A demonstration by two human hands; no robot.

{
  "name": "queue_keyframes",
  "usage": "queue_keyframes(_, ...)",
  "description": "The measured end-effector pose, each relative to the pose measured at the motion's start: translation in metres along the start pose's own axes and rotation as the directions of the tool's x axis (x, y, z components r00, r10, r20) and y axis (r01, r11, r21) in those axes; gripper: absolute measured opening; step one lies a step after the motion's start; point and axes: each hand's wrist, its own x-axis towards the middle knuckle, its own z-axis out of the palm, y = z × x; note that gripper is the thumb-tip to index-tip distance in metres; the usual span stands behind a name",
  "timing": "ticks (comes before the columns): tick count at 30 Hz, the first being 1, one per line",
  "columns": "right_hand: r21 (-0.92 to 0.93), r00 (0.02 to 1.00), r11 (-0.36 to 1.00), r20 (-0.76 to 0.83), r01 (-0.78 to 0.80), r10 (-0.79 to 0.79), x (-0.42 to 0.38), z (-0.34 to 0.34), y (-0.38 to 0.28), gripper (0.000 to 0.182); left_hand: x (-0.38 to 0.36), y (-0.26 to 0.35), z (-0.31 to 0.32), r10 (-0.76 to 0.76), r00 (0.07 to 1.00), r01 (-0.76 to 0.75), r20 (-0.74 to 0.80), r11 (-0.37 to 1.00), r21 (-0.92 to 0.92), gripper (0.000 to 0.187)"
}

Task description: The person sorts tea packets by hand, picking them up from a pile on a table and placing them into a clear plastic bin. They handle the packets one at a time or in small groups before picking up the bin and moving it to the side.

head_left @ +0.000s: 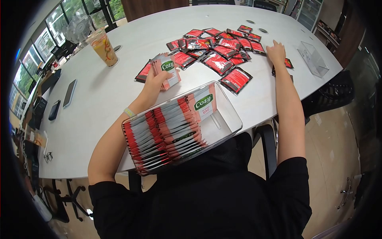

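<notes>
My left hand [156,81] is closed around a stack of pink-and-white Cozy tea sachets [168,68], held upright above the table. Just below it, a clear plastic box [229,113] stands tilted at the table's front edge. Rows of red, grey and pink tea sachets [159,133] fill most of the box, and a Cozy sachet faces up near its right end. My right hand [275,53] reaches to the right side of a pile of red-and-black packets [217,62]. Its fingers are stretched out, with nothing visible in them; the forearm partly covers more packets [288,63].
A clear plastic holder [313,59] stands at the table's right edge. On the left are a cup of drink [104,47], a phone [70,93] and a small black case [54,110]. A black chair [336,91] is at the right edge.
</notes>
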Motion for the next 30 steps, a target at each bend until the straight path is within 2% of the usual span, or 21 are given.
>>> queue_keyframes(1,-0.156,0.984,0.986,0.161,-0.05,0.076,0.0,-0.001,0.0,0.043,0.001,0.0,0.0,0.002,1.0,-0.002,0.01,1.0,-0.01,0.039)
queue_keyframes(2,-0.103,0.953,0.995,0.3,-0.017,0.047,0.003,0.0,0.005,0.048,0.001,0.0,0.001,0.005,1.0,-0.004,0.009,1.0,-0.019,0.038)
queue_keyframes(6,0.059,0.959,0.997,0.275,0.048,-0.063,0.006,0.006,0.01,0.049,0.004,-0.004,-0.005,-0.01,1.0,0.009,-0.017,1.0,-0.012,0.04)
queue_keyframes(8,-0.024,0.985,0.998,0.165,0.062,-0.057,0.009,0.009,0.009,0.047,0.008,-0.008,-0.014,-0.121,0.992,0.125,-0.041,0.988,0.089,0.045)
queue_keyframes(9,-0.017,0.984,0.997,0.165,0.072,-0.068,0.007,0.006,0.005,0.047,0.008,-0.007,-0.014,-0.117,0.992,0.121,-0.052,0.989,0.088,0.045)
queue_keyframes(11,-0.082,0.983,0.993,0.167,0.089,-0.075,0.002,-0.005,-0.004,0.032,0.007,-0.006,-0.012,-0.056,0.996,0.063,-0.068,0.992,0.108,0.054)
queue_keyframes(15,-0.077,0.967,0.995,0.251,0.064,-0.043,0.01,-0.01,-0.009,0.035,0.004,0.002,-0.003,-0.001,0.997,0.006,-0.075,0.997,0.079,0.06)
queue_keyframes(17,-0.14,0.944,0.984,0.326,0.107,-0.056,0.015,-0.008,-0.011,0.029,0.007,-0.005,-0.006,0.123,0.989,-0.113,-0.084,0.987,0.112,0.065)
queue_keyframes(19,-0.137,0.946,0.983,0.313,0.126,-0.077,0.012,-0.011,-0.02,0.024,0.005,-0.003,-0.009,0.089,0.991,-0.074,-0.096,0.986,0.153,0.066)
queue_keyframes(25,-0.177,0.935,0.956,0.311,0.233,-0.17,0.017,-0.003,-0.023,0.017,0.003,0.003,-0.005,0.072,0.991,-0.06,-0.115,0.993,0.105,0.055)
queue_keyframes(27,-0.168,0.924,0.956,0.34,0.242,-0.174,0.022,0.003,-0.021,0.019,0.0,0.008,-0.005,0.073,0.991,-0.058,-0.116,0.99,0.125,0.057)
queue_keyframes(29,-0.246,0.916,0.927,0.355,0.284,-0.187,0.024,0.011,-0.019,0.014,-0.005,0.017,-0.005,-0.058,0.996,0.072,-0.068,0.971,0.23,0.073)
queue_keyframes(30,-0.241,0.915,0.927,0.354,0.288,-0.193,0.023,0.008,-0.022,0.014,-0.007,0.019,-0.002,-0.038,0.997,0.055,-0.07,0.962,0.266,0.073)
